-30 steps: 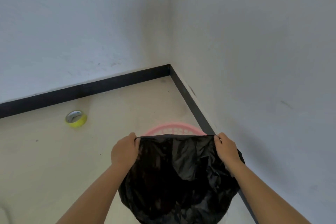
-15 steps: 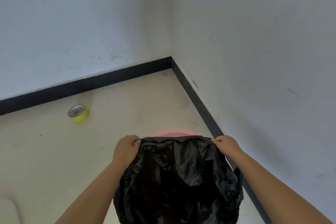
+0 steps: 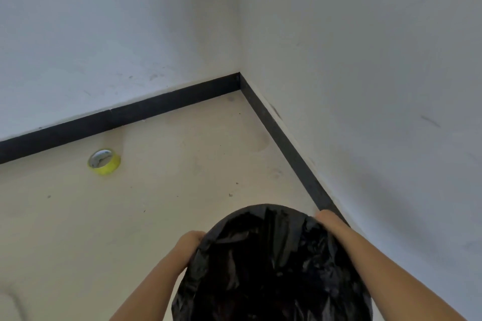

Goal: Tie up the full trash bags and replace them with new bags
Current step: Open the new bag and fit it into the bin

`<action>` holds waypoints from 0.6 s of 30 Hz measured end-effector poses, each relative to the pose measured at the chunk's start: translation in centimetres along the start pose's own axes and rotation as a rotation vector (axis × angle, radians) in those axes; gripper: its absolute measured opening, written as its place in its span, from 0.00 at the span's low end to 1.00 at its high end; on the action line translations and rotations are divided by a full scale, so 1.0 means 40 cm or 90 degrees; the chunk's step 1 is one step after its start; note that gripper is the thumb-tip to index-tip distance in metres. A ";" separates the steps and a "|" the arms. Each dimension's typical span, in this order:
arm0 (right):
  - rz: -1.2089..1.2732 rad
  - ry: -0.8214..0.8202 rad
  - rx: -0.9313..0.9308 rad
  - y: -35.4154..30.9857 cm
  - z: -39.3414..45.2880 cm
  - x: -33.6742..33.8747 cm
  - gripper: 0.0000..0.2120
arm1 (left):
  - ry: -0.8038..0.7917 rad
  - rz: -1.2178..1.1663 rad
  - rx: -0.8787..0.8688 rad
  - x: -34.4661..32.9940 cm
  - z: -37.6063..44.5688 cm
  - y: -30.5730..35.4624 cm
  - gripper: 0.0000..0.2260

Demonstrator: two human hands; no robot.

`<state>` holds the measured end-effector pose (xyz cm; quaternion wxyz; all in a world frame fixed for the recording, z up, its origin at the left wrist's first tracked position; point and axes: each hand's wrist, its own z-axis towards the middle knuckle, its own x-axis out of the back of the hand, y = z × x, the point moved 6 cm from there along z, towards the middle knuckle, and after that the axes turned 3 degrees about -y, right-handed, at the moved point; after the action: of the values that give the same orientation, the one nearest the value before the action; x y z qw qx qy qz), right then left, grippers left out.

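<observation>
A crumpled black trash bag (image 3: 271,263) fills the lower middle of the head view, its top edge curved into a round arc. My left hand (image 3: 189,246) grips the bag's edge on the left side. My right hand (image 3: 327,220) holds the edge on the right, close to the black baseboard. The pink bin seen earlier is fully hidden under the bag.
I face a room corner with white walls and a black baseboard (image 3: 167,107) along both. A yellow roll of tape (image 3: 104,161) lies on the beige floor (image 3: 182,177) to the left, near the back wall. The right wall stands close beside my right arm.
The bag's mouth went from a straight stretched line to a round arc and moved lower in view. The pink rim is now covered.
</observation>
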<state>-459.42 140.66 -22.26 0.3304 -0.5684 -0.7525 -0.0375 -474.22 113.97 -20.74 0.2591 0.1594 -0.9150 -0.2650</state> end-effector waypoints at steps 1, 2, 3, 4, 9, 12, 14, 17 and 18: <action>-0.002 0.000 0.044 -0.007 -0.002 0.001 0.14 | 0.034 -0.006 -0.023 0.007 0.006 0.002 0.25; 0.034 0.022 0.078 -0.014 -0.013 0.015 0.14 | 0.069 0.013 -0.051 0.016 0.001 0.010 0.20; 0.086 0.056 0.095 -0.019 -0.031 0.036 0.15 | 0.119 0.019 -0.075 0.031 -0.004 0.016 0.13; 0.119 0.091 0.099 -0.024 -0.051 0.059 0.17 | 0.175 -0.002 -0.097 0.050 -0.015 0.023 0.11; -0.113 0.195 0.167 -0.067 -0.172 0.083 0.28 | 0.171 0.108 -0.242 0.033 -0.086 0.112 0.17; -0.160 0.149 0.138 -0.031 -0.201 0.014 0.29 | 0.117 0.366 -0.251 -0.035 -0.083 0.111 0.21; -0.134 0.140 0.144 -0.020 -0.204 -0.005 0.25 | 0.164 0.380 -0.256 -0.032 -0.081 0.098 0.16; 0.030 0.163 0.186 -0.028 -0.187 0.015 0.19 | 0.231 0.288 -0.234 0.021 -0.077 0.073 0.14; 0.066 0.174 0.196 -0.033 -0.181 0.026 0.19 | 0.253 0.263 -0.217 0.045 -0.077 0.066 0.14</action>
<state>-457.44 137.92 -15.66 0.5141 -0.5389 -0.6671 0.0183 -474.38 114.07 -16.29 0.5038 -0.0267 -0.8020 -0.3197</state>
